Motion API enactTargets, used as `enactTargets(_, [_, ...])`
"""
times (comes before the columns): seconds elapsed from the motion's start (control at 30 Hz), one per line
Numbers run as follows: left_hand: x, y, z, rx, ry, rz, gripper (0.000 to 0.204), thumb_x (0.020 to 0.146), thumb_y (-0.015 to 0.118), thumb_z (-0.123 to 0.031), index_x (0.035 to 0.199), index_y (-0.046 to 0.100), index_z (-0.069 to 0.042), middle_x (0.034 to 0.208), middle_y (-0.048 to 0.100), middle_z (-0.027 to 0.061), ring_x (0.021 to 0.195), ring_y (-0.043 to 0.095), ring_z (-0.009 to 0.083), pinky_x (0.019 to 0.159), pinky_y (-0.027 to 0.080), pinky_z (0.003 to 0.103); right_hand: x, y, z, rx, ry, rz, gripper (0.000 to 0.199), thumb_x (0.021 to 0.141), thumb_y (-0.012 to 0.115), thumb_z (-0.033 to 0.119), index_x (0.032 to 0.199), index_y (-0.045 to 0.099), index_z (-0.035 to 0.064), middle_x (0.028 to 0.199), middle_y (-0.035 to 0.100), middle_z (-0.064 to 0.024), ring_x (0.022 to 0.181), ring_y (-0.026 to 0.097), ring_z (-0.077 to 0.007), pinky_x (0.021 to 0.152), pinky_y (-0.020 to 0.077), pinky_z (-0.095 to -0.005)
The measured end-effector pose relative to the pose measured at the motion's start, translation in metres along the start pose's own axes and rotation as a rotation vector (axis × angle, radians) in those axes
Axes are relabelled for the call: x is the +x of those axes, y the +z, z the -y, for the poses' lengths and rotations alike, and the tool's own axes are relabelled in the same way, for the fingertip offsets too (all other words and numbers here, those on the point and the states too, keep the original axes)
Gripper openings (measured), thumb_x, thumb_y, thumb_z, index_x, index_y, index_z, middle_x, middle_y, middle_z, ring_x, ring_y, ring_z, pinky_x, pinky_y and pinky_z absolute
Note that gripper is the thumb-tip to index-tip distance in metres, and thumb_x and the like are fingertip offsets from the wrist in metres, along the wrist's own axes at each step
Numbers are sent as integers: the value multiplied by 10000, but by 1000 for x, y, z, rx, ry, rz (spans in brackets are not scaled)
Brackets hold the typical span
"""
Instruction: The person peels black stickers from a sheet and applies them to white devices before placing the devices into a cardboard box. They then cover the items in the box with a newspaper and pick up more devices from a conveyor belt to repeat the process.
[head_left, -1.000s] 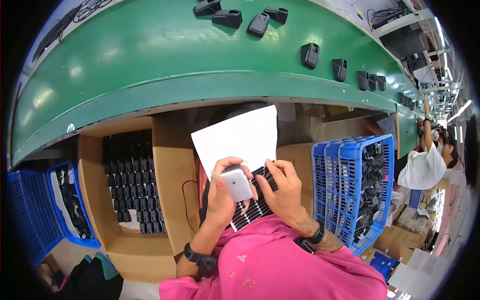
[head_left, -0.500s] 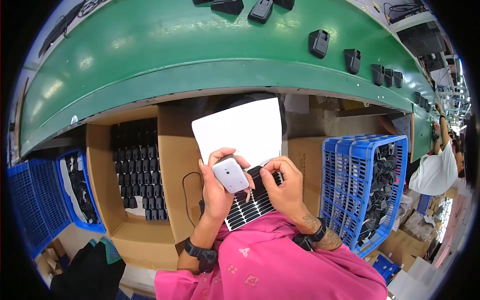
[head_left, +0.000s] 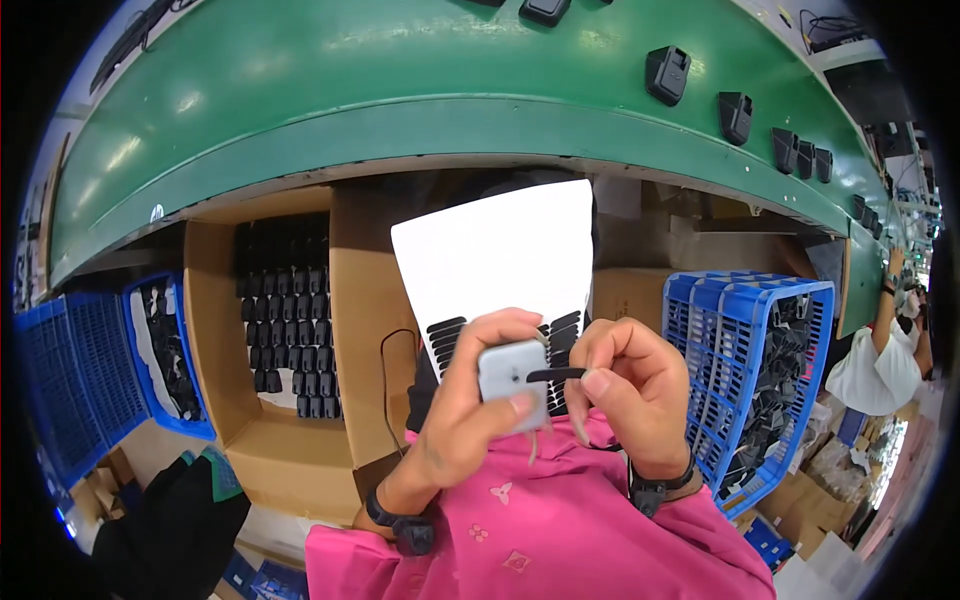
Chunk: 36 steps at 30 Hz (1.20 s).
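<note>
Left hand (head_left: 462, 415) closed around a pale grey block (head_left: 505, 365), its face turned up; right hand (head_left: 645, 395) pinching one end of a black strip (head_left: 553, 376) between thumb and finger, the free end over the block's face, contact not discernible. Beyond both hands, a white sheet (head_left: 490, 245) bearing similar strips; left of them, a cardboard box (head_left: 362, 320); right, a blue crate (head_left: 692, 350).

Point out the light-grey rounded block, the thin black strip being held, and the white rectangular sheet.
Light-grey rounded block (head_left: 501, 376): head view, on its flat face.
Thin black strip (head_left: 555, 375): head view, at its middle.
White rectangular sheet (head_left: 495, 258): head view, bare upper part.
</note>
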<state>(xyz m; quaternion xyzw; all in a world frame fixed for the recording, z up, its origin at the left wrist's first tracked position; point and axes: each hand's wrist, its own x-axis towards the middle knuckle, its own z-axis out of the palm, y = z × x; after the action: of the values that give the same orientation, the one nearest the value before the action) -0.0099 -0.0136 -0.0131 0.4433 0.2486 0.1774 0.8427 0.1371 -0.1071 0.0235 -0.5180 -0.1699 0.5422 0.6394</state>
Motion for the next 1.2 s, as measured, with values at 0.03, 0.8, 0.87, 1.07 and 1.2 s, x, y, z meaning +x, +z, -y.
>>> enactTargets(0.03, [-2, 0, -1, 145, 95, 43, 474, 781, 524, -44, 1234, 388, -21, 1229, 411, 142, 1056, 496, 198, 891, 422, 332, -1, 2, 5, 2, 7, 3, 84, 856, 544, 7, 858, 462, -9, 819, 492, -100, 594, 526, -124, 488, 442, -223])
enactTargets(0.8, [-15, 10, -15, 230, 149, 31, 516, 715, 565, -36, 1198, 389, 10, 1156, 411, 175, 1001, 461, 204, 895, 381, 337, -2, 14, 15, 18, 13, 128, 50, 859, 545, -86, 894, 508, -79, 838, 520, -102, 599, 557, -102, 523, 451, -217])
enactTargets(0.87, [-16, 9, -14, 230, 153, 30, 516, 715, 565, -37, 1198, 388, 11, 1154, 411, 176, 1001, 461, 204, 895, 381, 337, -1, 14, 16, 3, 13, 130, 50, 858, 552, -81, 888, 511, -80, 839, 523, -101, 603, 557, -99, 529, 450, -215])
enactTargets(1.07, [-17, 7, -10, 230, 176, 33, 518, 717, 571, -44, 1198, 387, 10, 1153, 409, 176, 1002, 461, 204, 892, 383, 336, -1, 15, 15, -12, 3, 141, 50, 862, 558, -70, 885, 515, -81, 838, 528, -101, 613, 560, -94, 542, 448, -212])
enactTargets(1.2, [-17, 8, -10, 247, 171, 18, 518, 718, 577, -52, 1196, 389, 10, 1155, 408, 174, 1002, 462, 206, 888, 386, 335, -1, 15, 15, -22, 7, 145, 57, 862, 565, -62, 888, 518, -82, 838, 531, -100, 615, 560, -93, 542, 448, -211])
